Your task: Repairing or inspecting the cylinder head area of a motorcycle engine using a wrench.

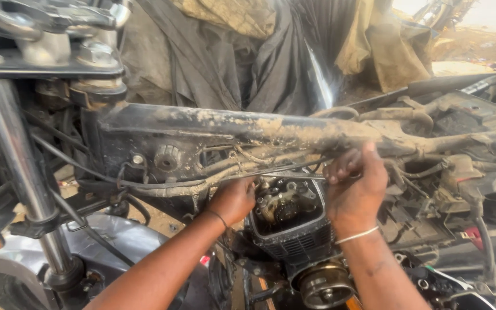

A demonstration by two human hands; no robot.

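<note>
A stripped motorcycle stands in front of me, its dusty frame tube (231,129) running across the view. Below it sits the open engine head (287,209), with a sprocket and bolts showing inside. My left hand (233,200) is curled at the left edge of the engine head, fingers tucked under the frame; whether it holds anything is hidden. My right hand (354,183) is closed on a thin cable (294,169) that runs under the frame tube, just right of the engine head. A thin band circles each wrist.
A chrome fork tube (15,166) and steering head stand at the left, above a grey mudguard (119,238). Dusty wiring and parts (460,178) crowd the right. Dark cloth (242,63) hangs behind. A round engine cover (324,284) sits below the head.
</note>
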